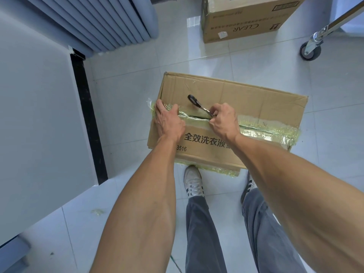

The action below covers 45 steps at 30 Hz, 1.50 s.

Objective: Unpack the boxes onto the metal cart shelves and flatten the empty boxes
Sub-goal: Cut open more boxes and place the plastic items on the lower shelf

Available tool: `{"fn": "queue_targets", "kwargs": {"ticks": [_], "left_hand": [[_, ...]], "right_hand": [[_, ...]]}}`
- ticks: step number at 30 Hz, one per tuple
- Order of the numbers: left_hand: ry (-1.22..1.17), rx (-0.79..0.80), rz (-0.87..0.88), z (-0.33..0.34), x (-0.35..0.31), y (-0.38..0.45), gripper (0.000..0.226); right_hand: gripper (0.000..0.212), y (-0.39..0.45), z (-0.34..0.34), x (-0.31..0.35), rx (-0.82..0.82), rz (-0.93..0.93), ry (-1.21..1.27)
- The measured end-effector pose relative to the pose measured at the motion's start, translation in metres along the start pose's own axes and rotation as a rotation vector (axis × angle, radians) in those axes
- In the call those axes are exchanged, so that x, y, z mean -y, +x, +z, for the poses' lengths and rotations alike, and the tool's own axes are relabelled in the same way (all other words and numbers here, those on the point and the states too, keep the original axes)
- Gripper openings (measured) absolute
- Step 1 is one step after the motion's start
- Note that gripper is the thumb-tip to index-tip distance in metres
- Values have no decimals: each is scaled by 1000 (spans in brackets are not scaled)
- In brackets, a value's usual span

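Two bare forearms reaching down and forward from bottom of frame, grey trousers and two striped sneakers [193, 182] on pale tiled floor [128, 79] below. Just past the toes, taped cardboard box [236, 99] lying on the floor, printed side toward the wearer, yellowish clear tape [269, 129] running along the top seam and around the right end. Left hand [169, 120] pressed flat on the left end of the seam, fingers spread over the tape, gripping nothing. Right hand [222, 119] clenched around the metal end of a dark-handled tool [199, 105], looks like scissors or a cutter, tip at the seam, black handle sticking up and away to the left; dark slit open in the tape between the hands. Farther back, second cardboard box [246, 18] marked CLEAR standing on the floor. Far right, caster wheel [310, 50] and slanted chrome tube of the metal cart [338, 18]. Left side, white panel and ribbed grey unit.
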<state>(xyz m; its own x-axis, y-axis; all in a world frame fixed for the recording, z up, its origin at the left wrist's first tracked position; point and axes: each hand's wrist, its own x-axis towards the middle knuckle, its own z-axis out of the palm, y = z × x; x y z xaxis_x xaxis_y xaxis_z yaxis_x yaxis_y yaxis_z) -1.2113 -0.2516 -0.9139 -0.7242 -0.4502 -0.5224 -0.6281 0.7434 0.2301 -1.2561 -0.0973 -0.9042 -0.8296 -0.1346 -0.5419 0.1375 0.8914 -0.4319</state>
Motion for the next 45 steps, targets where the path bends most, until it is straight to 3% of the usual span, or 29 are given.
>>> {"fn": "queue_targets", "kwargs": {"ticks": [6, 12, 14, 16, 19, 21, 26, 31, 38, 42, 45], "left_hand": [[-43, -14, 0, -6, 3, -3, 22], [-232, -51, 5, -9, 15, -7, 28], [-341, -185, -78, -10, 19, -11, 34], [-371, -298, -279, -7, 27, -13, 39], [-368, -104, -544, 3, 44, -15, 63], [-319, -23, -534, 11, 51, -14, 59], [-234, -8, -503, 20, 49, -8, 53], [-253, 47, -550, 17, 45, -8, 53], [-262, 110, -571, 14, 29, -12, 54], [-285, 120, -590, 14, 18, -10, 52], [-265, 78, -605, 14, 22, -10, 49]], "right_hand": [[13, -4, -5, 5, 36, -170, -59], [20, 2, -5, 37, 89, -334, -212], [26, 3, -3, 46, 94, -343, -299], [29, 5, -3, 50, 94, -376, -385], [33, 9, -3, 55, 106, -480, -522], [31, 12, 0, 58, 116, -544, -600], [23, 15, 14, 55, 147, -615, -761], [25, 10, 15, 57, 159, -652, -934], [29, -3, 3, 46, 193, -637, -991], [26, -10, -6, 31, 164, -517, -902], [25, -9, -5, 21, 105, -372, -626]]}}
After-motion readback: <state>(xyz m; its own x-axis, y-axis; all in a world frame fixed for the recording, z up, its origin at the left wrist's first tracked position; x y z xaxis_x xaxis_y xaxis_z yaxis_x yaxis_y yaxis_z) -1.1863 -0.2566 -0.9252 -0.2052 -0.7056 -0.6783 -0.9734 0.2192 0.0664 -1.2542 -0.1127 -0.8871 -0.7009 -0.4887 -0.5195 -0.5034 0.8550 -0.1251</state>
